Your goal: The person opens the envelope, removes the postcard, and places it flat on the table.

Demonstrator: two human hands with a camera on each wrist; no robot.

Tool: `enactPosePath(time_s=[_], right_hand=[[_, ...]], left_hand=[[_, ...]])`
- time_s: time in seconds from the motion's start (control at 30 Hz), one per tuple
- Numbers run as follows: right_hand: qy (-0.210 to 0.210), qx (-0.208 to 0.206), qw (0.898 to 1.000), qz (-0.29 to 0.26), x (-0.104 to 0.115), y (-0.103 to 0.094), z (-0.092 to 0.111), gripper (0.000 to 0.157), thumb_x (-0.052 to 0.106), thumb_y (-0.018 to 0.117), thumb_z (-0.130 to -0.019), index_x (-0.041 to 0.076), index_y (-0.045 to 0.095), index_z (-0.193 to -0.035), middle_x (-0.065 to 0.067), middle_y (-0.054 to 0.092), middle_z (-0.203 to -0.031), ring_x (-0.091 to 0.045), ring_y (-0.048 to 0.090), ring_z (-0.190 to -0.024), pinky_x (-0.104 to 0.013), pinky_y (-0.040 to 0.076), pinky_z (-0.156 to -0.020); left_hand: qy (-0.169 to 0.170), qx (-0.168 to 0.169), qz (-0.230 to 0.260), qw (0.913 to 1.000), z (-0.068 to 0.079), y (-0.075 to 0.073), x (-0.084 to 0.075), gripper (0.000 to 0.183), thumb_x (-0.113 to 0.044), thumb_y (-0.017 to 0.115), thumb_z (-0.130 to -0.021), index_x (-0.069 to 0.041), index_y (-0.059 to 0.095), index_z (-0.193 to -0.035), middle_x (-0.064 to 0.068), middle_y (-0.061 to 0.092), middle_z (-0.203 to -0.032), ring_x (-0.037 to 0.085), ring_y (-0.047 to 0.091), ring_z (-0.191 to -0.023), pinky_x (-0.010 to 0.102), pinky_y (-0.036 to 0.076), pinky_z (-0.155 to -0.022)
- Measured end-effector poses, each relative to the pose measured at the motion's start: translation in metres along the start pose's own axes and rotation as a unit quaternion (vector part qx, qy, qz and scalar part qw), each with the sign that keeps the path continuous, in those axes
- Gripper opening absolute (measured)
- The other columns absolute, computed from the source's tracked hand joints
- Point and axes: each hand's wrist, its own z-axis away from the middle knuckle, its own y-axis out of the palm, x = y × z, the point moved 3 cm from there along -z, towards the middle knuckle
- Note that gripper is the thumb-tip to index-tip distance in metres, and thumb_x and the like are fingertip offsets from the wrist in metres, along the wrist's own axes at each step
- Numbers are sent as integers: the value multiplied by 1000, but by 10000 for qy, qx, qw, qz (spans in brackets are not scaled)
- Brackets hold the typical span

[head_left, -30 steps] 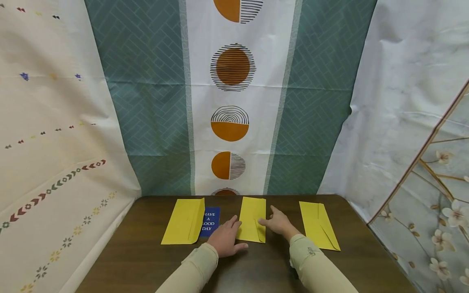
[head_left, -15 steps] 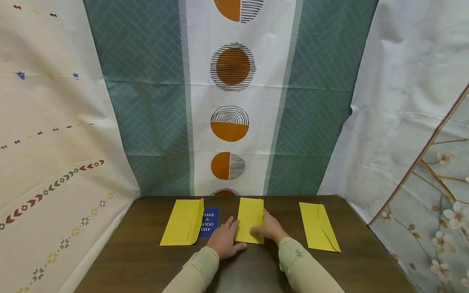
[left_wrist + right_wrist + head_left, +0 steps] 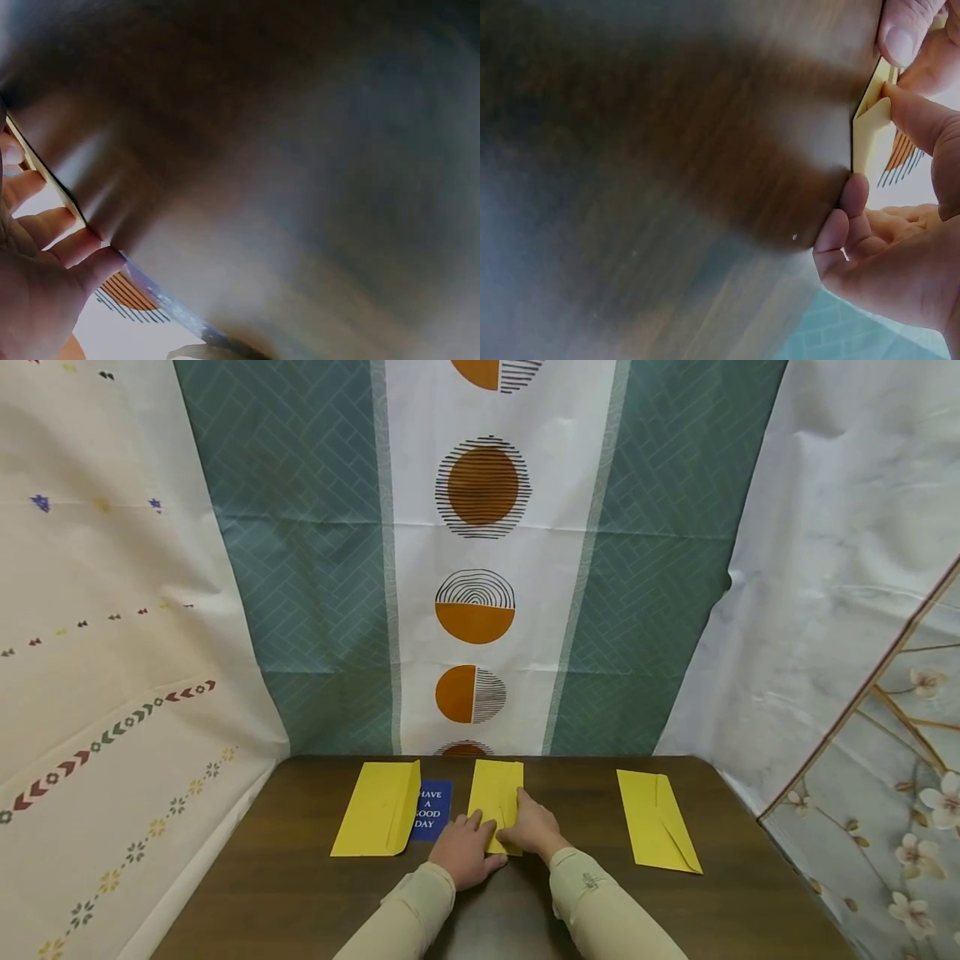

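Note:
A yellow envelope [image 3: 497, 785] lies at the middle of the dark wooden table, its flap edge slightly raised in the right wrist view. My left hand [image 3: 463, 850] rests at its left side, fingers outstretched over its lower left part and thumb pointing right. From the right, my right hand [image 3: 534, 828] holds the envelope, thumb on its face and curled fingers along its right edge. Left of both hands, a blue card [image 3: 432, 810] reading "HAVE A GOOD DAY" lies partly under the raised edge of another yellow envelope [image 3: 372, 810].
A third yellow envelope [image 3: 660, 820] lies at the right of the table [image 3: 247, 893]. Patterned cloths hang behind and at both sides, the back one [image 3: 322, 610] meeting the table's far edge.
The middle envelope has slid left, nearer the blue card. My right hand has moved left with it, thumb now on its face. My left fingers now lie over its left side.

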Motion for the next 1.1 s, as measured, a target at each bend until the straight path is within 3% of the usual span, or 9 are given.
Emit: enactPosePath(time_s=[0.17, 0.37, 0.47, 0.63, 0.8, 0.97, 1.1], right_hand=[[-3, -165, 9999, -30, -9, -3, -5, 101, 22, 86, -81, -11, 33, -161, -31, 54, -155, -47, 60, -135, -58, 52, -110], [633, -117, 9979, -97, -13, -17, 2, 105, 29, 86, -81, -2, 32, -165, -30, 50, -158, -57, 49, -139, -70, 45, -111], [737, -203, 9971, 40, -19, -25, 4, 103, 32, 85, -84, 0, 32, -166, -30, 51, -157, -58, 48, -137, -73, 42, -111], [552, -422, 9967, 408, -38, -30, 6, 100, 29, 88, -87, 1, 34, -166, -31, 51, -157, -59, 47, -139, -74, 40, -114], [81, -498, 9936, 1007, -52, -29, 12, 95, 36, 89, -88, 15, 40, -166, -31, 51, -157, -58, 50, -138, -76, 39, -113], [-178, -135, 9916, 1275, -56, -28, 15, 68, 37, 79, -98, 22, 53, -159, -28, 47, -161, -58, 43, -145, -79, 34, -115], [-123, 187, 9904, 1368, -59, -27, 17, 59, 38, 70, -103, 22, 55, -158, -26, 40, -167, -57, 35, -151, -79, 27, -119]], left_hand=[[-49, 146, -38, 9999, -1, 0, -6, 66, -62, 65, -100, -16, 61, -147, 16, 57, -158, 39, 58, -139, 61, 49, -115], [-145, 400, -84, 9991, -5, 6, -6, 73, -65, 64, -98, -17, 57, -153, 15, 53, -163, 39, 53, -146, 61, 45, -120], [-195, 476, -69, 9987, -5, 9, -4, 76, -67, 63, -98, -18, 56, -155, 15, 51, -164, 39, 51, -148, 60, 43, -121], [-244, 550, -70, 9982, -1, 6, -4, 78, -68, 63, -97, -17, 55, -155, 15, 50, -165, 40, 49, -149, 61, 42, -122], [-221, 574, -93, 9981, 3, 2, -4, 77, -67, 63, -98, -16, 55, -155, 16, 50, -164, 41, 50, -149, 61, 42, -122], [-182, 540, -147, 9983, 3, 4, -2, 77, -68, 61, -99, -16, 54, -156, 15, 50, -165, 40, 49, -149, 61, 42, -122], [-164, 539, -186, 9982, 3, 6, -3, 78, -69, 58, -100, -17, 53, -157, 15, 48, -166, 40, 48, -151, 60, 41, -123]])
